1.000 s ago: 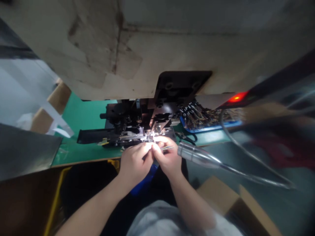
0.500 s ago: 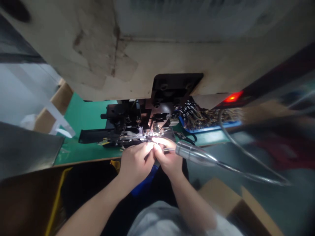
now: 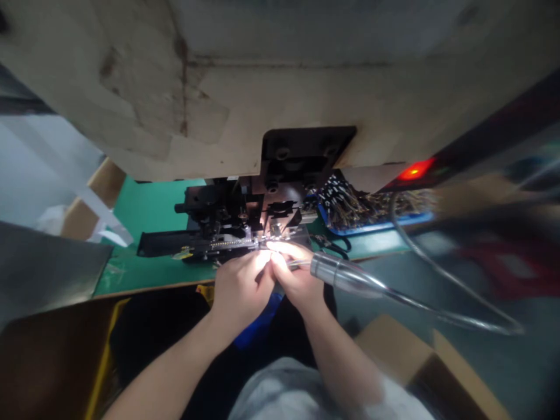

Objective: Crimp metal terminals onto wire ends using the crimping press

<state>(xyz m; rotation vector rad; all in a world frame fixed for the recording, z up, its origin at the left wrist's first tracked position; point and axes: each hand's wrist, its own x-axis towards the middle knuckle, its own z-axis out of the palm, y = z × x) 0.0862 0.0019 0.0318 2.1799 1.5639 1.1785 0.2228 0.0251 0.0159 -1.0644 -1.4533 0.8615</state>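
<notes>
My left hand [image 3: 241, 286] and my right hand [image 3: 300, 277] meet fingertip to fingertip at the front of a press machine [image 3: 280, 207]. Both are closed in a pinch under bright light. Whatever lies between the fingers is too small and overexposed to make out. Just beyond the fingertips is the machine's die area, with a strip of small metal terminals [image 3: 234, 242] running in from the left along a feed track [image 3: 164, 244]. A lamp with a metal head [image 3: 335, 269] points at my fingers from the right, close to my right hand.
A blue tray [image 3: 380, 227] holds many thin wires [image 3: 350, 204] at the right. Dark-handled scissors or pliers [image 3: 336, 244] lie before it on the green tabletop [image 3: 149, 204]. The machine's large pale housing [image 3: 227, 105] overhangs the work. An open cardboard box [image 3: 394, 350] stands lower right.
The view has shifted slightly, moving the machine housing a little to the left in the picture. Both hands keep nearly the same pinched pose at the die.
</notes>
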